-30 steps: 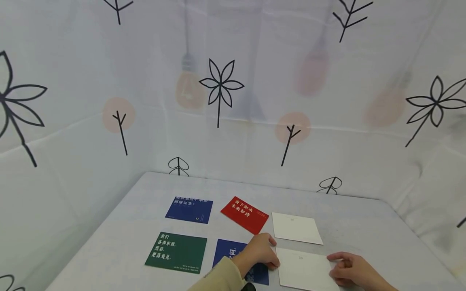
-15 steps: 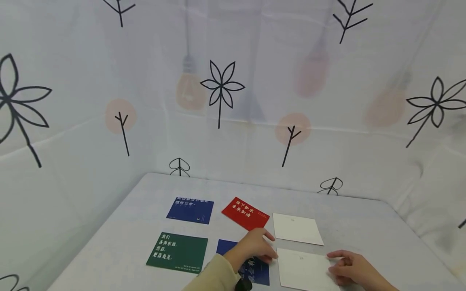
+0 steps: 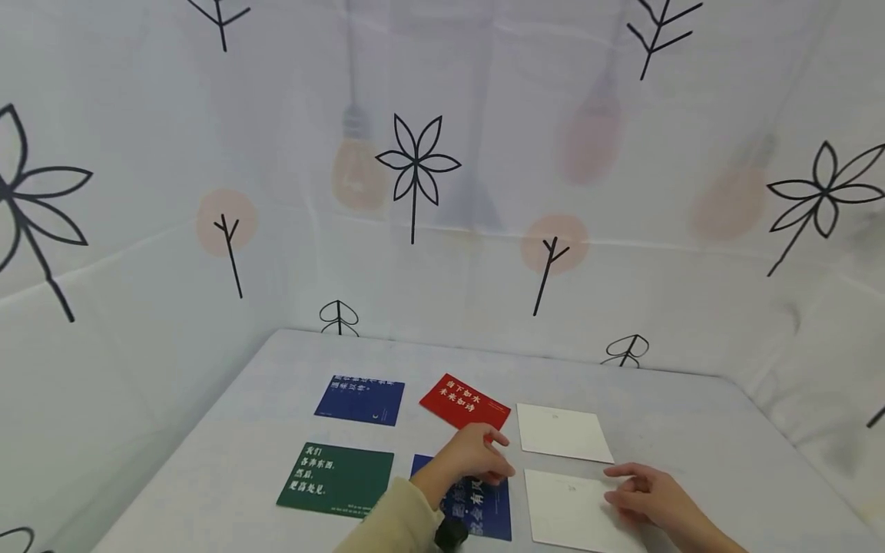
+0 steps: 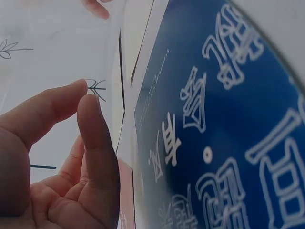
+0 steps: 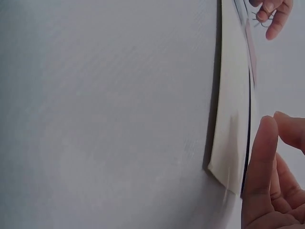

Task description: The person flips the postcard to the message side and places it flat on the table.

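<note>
Two white cards lie on the right, a near one and a far one. My left hand, loosely bent and holding nothing, hovers over a blue card with white Chinese lettering and overlaps the lower edge of the red card. In the left wrist view its thumb and index tips come close together, with the blue card beside them. My right hand hangs over the near white card's right edge, fingers relaxed around nothing. The right wrist view shows that card beside the fingers.
A green card lies near left and another blue card behind it. All the cards lie flat on a white table. A patterned white curtain encloses its back and sides.
My left hand has let go of the near white card's left edge and drawn back leftward and up. My right hand has come off its right edge, shifting slightly left and up.
</note>
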The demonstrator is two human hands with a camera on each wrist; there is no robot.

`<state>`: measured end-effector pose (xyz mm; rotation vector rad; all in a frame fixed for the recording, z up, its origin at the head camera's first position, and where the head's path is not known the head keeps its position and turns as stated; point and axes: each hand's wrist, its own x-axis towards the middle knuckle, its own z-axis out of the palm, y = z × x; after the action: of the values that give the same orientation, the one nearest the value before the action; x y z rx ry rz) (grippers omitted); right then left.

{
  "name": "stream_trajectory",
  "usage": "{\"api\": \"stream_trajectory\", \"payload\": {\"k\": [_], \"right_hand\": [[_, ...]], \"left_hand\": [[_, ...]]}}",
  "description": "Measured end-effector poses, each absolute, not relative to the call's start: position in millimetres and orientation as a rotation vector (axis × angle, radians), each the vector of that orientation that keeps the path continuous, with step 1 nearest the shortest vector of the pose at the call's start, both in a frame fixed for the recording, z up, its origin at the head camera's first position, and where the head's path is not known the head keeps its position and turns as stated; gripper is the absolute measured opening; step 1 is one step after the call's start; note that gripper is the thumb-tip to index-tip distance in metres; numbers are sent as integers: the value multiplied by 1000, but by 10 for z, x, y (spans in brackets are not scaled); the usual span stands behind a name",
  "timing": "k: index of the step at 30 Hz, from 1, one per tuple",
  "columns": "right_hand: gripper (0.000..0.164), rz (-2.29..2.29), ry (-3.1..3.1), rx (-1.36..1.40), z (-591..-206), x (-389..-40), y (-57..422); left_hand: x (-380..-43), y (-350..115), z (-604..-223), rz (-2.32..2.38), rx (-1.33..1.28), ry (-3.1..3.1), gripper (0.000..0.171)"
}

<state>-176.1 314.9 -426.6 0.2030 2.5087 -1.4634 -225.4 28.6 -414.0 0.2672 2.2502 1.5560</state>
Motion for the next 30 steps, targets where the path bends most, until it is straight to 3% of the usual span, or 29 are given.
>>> {"api": "stream_trajectory", "payload": {"k": [10,30], "right_hand": [[58,-1617,2466,30,-4260,-1815,2989],[55,-1751,2403,101,-4249,-1994,2594]], "left_hand": [[-2313,177,-4153,1570,281,2306,33],[-2459,-73,-4177,1577,236,2391,34]]}}
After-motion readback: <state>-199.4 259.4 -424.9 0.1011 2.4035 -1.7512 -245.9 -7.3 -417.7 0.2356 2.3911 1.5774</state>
